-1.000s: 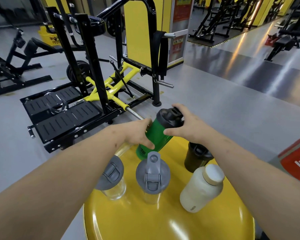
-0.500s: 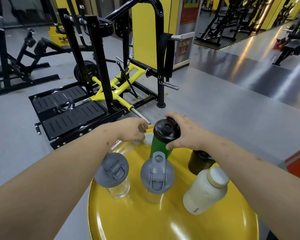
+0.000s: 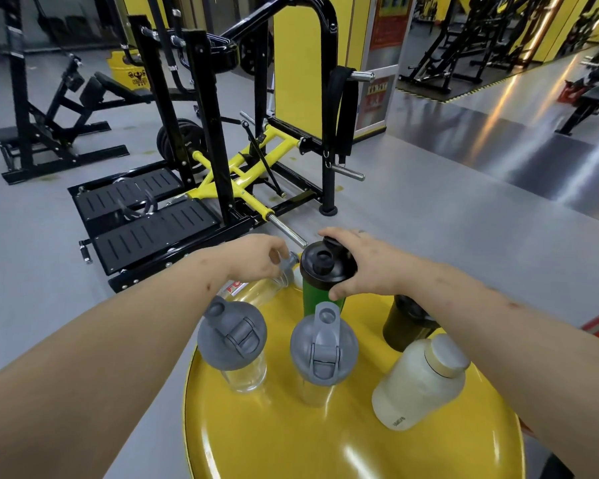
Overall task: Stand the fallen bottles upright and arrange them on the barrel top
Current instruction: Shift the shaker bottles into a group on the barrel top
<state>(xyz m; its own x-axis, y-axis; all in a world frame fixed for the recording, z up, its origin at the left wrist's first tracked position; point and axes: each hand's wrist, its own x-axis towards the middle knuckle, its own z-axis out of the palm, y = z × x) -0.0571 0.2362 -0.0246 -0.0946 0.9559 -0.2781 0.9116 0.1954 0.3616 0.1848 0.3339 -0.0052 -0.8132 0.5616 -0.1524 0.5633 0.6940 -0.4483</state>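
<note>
Seen from above, a person's two bare arms are reaching over a round yellow barrel top (image 3: pixel 325 440). The right hand (image 3: pixel 367 264) is gripping the black lid of an upright green bottle (image 3: pixel 320 292) at the far edge, fingers curling over it and thumb pressing its near side. The left hand (image 3: pixel 256 257) is closing its fingers on the neck of a clear bottle (image 3: pixel 256 290) lying on its side at the far-left rim. Two grey-lidded shakers, a cream bottle and a dark shaker are standing nearer.
</note>
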